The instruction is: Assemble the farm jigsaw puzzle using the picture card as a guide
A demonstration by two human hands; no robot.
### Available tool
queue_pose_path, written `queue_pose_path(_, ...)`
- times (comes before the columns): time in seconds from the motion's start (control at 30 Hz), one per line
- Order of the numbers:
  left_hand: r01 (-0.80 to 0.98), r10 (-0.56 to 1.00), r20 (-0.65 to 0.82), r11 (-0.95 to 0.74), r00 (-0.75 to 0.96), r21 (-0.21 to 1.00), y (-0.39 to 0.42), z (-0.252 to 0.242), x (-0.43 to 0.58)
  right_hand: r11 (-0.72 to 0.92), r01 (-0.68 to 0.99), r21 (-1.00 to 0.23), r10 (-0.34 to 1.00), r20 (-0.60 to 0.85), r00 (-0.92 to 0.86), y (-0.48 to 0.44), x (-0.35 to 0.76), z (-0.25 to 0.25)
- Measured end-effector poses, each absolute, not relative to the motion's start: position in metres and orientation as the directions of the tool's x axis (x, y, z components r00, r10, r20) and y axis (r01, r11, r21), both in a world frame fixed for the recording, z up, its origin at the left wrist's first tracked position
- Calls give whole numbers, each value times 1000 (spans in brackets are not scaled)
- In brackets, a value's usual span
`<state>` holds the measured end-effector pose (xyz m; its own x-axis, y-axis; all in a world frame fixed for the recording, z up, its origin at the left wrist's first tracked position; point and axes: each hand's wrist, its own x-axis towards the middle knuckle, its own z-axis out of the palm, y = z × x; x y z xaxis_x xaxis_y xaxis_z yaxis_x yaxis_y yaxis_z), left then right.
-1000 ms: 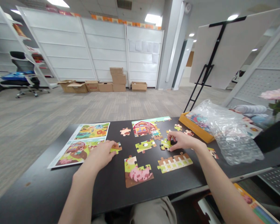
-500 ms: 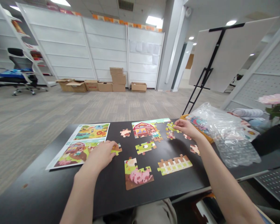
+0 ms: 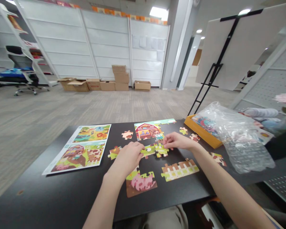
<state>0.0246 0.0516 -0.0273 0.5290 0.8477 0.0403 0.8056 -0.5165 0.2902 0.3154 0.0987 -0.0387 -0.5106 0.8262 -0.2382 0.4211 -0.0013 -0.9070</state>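
My right hand (image 3: 177, 141) pinches a green jigsaw puzzle piece (image 3: 161, 150) at the right end of a joined green strip with a sheep (image 3: 148, 149). Whether the two interlock I cannot tell. Curled fingers of my left hand (image 3: 130, 156) grip the strip's left end. Beyond them lies the joined barn section (image 3: 145, 131). Nearer me are the pig section (image 3: 141, 183), partly behind my left hand, and the white-fence section (image 3: 180, 169). A brown-and-green piece (image 3: 114, 152) lies beside my left hand.
A printed picture sheet (image 3: 79, 149) lies on the black table (image 3: 50, 194) at left. Loose pieces include a cream one (image 3: 127, 135) and a green one (image 3: 183, 130). An orange-yellow box (image 3: 205, 135) and clear plastic bag (image 3: 244, 143) sit at right.
My right hand has brought a green piece left and nearer, to the sheep strip. My left hand has moved right from the brown-and-green piece onto the strip.
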Motion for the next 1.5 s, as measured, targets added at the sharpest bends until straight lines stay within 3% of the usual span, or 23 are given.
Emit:
queue_pose_path(0.57,792,803,16,-591,596,152,48,-37,46,7,497,-868,788,-301,-537,95,302,-46)
queue_pose_path(1.0,789,799,14,-596,601,150,45,-33,47,-53,558,-828,816,-358,-454,91,292,-45)
queue_pose_path(1.27,791,801,19,-594,598,145,46,-34,45,16,500,-866,809,-283,-515,92,296,-41)
queue_pose_path(1.37,789,799,19,-597,601,145,47,-35,45,9,436,-900,854,-220,-471,95,307,-37)
queue_pose_path(1.5,790,799,12,-596,601,145,47,-34,44,-47,440,-897,880,-246,-406,98,318,-35)
